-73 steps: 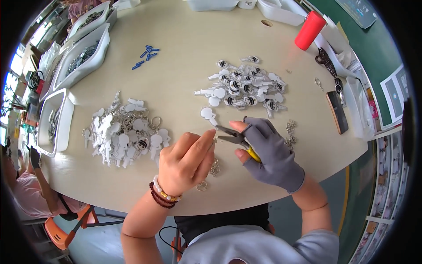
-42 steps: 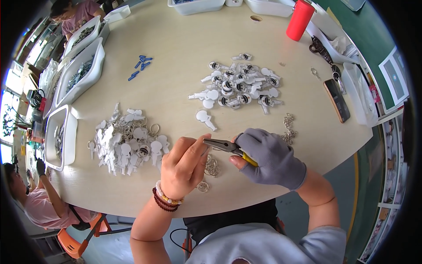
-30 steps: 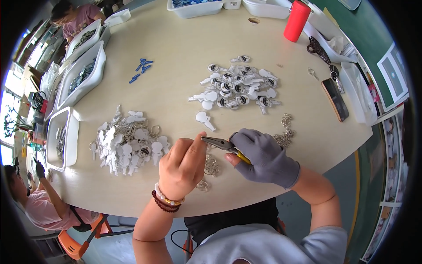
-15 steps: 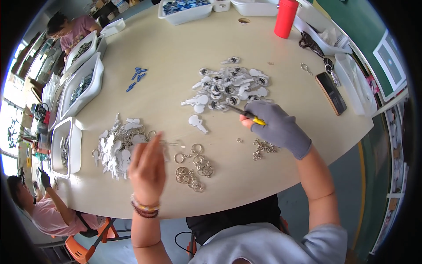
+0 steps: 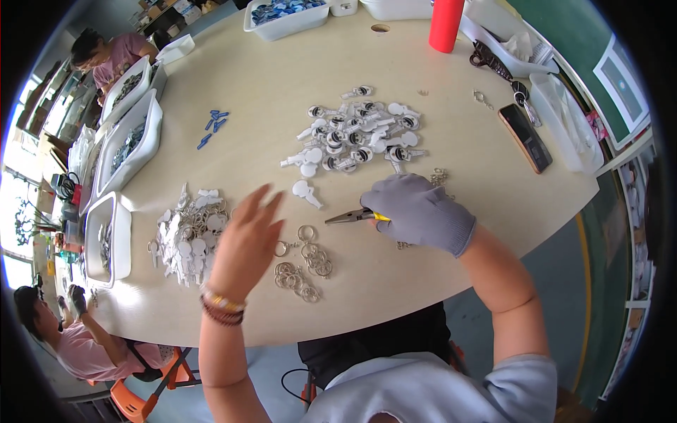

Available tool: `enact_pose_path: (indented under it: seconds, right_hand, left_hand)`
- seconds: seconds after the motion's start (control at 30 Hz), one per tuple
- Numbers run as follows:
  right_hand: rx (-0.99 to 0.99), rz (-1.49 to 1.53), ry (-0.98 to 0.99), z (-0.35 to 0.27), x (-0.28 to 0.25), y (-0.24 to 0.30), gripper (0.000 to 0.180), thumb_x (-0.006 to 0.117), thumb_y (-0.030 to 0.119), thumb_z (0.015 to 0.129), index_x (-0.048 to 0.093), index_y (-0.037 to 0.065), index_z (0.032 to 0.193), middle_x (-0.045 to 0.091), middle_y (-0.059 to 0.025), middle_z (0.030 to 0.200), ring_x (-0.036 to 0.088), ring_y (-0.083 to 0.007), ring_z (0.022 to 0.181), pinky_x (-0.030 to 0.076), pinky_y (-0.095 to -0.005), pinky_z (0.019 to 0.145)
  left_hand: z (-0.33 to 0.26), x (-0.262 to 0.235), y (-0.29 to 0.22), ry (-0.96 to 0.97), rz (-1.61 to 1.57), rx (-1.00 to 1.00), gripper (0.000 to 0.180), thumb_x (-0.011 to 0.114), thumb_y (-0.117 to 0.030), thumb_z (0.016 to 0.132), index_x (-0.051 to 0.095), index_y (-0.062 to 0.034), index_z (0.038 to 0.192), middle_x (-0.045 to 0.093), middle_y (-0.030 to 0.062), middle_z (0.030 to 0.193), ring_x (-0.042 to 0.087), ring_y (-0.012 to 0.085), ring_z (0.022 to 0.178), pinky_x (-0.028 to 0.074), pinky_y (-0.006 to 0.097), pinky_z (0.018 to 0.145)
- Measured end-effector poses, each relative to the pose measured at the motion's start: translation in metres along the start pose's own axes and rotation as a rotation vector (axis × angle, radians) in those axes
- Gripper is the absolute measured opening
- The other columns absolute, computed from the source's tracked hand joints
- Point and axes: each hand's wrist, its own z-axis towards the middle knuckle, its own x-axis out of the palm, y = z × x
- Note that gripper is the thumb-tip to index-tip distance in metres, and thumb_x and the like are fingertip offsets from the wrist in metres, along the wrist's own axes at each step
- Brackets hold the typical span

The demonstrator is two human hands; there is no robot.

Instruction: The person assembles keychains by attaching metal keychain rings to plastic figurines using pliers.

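My bare left hand (image 5: 245, 247) hovers over the table between a pile of white figure-shaped pieces with metal rings (image 5: 187, 243) and a cluster of split key rings (image 5: 305, 271). Its fingers are spread, with nothing visible in them. In a grey fingerless glove, my right hand (image 5: 417, 211) grips yellow-handled long-nose pliers (image 5: 350, 216), whose jaws point left above the table. Small metal links or clasps (image 5: 438, 176) lie partly hidden behind that hand. Beyond it sits a pile of white pieces with black details (image 5: 367, 134). One loose white piece (image 5: 306, 193) lies nearer.
Several small blue pieces (image 5: 211, 127) lie at left. White bins (image 5: 134, 151) line the left side, and a bin of blue items (image 5: 285, 21) stands at the back. A red bottle (image 5: 446, 25), a phone (image 5: 525, 137) and keys (image 5: 523, 99) are at right. Two people sit at left.
The pliers in my right hand have moved off the white pile toward me, over bare tabletop. My left hand has shifted right and away from me, its fingers spreading.
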Motion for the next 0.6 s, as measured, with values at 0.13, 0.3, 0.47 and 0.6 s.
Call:
enact_pose_path:
  seconds: [0.13, 0.3, 0.47, 0.6]
  right_hand:
    - [0.039, 0.295, -0.116, -0.001, -0.005, -0.009, 0.018, 0.059, 0.020, 0.081, 0.062, 0.004, 0.089, 0.064, -0.0165, 0.084, 0.063, -0.0348, 0.081, 0.050, -0.0422, 0.072]
    - [0.116, 0.333, -0.037, 0.000, -0.011, -0.013, 0.022, 0.062, 0.021, 0.082, 0.061, 0.003, 0.095, 0.063, -0.0144, 0.086, 0.061, -0.0347, 0.081, 0.048, -0.0426, 0.071]
    - [0.077, 0.229, -0.085, 0.000, -0.002, -0.008, 0.017, 0.059, 0.019, 0.080, 0.061, 0.004, 0.088, 0.063, -0.0169, 0.082, 0.062, -0.0347, 0.080, 0.049, -0.0429, 0.071]
    - [-0.012, 0.068, -0.119, 0.002, 0.010, -0.003, 0.015, 0.061, 0.018, 0.079, 0.061, 0.004, 0.086, 0.062, -0.0154, 0.081, 0.062, -0.0334, 0.080, 0.049, -0.0428, 0.071]
  left_hand:
    - [0.022, 0.040, -0.007, 0.068, 0.211, 0.238, 0.034, 0.058, -0.009, 0.083, 0.056, -0.0023, 0.117, 0.049, 0.0150, 0.129, 0.049, 0.0278, 0.119, 0.051, 0.035, 0.089]
    - [0.024, 0.055, -0.009, -0.031, 0.662, 0.434, 0.032, 0.061, -0.010, 0.078, 0.058, -0.0015, 0.109, 0.055, 0.0150, 0.119, 0.055, 0.0245, 0.111, 0.053, 0.030, 0.082]
    - [0.025, 0.043, -0.005, -0.005, 0.691, 0.516, 0.023, 0.060, -0.012, 0.078, 0.059, -0.0025, 0.098, 0.059, 0.0136, 0.110, 0.059, 0.0238, 0.104, 0.055, 0.028, 0.076]
    - [0.023, 0.037, -0.002, 0.058, 0.680, 0.514, 0.019, 0.062, -0.012, 0.077, 0.058, -0.0034, 0.093, 0.059, 0.0135, 0.110, 0.059, 0.0221, 0.102, 0.056, 0.027, 0.069]
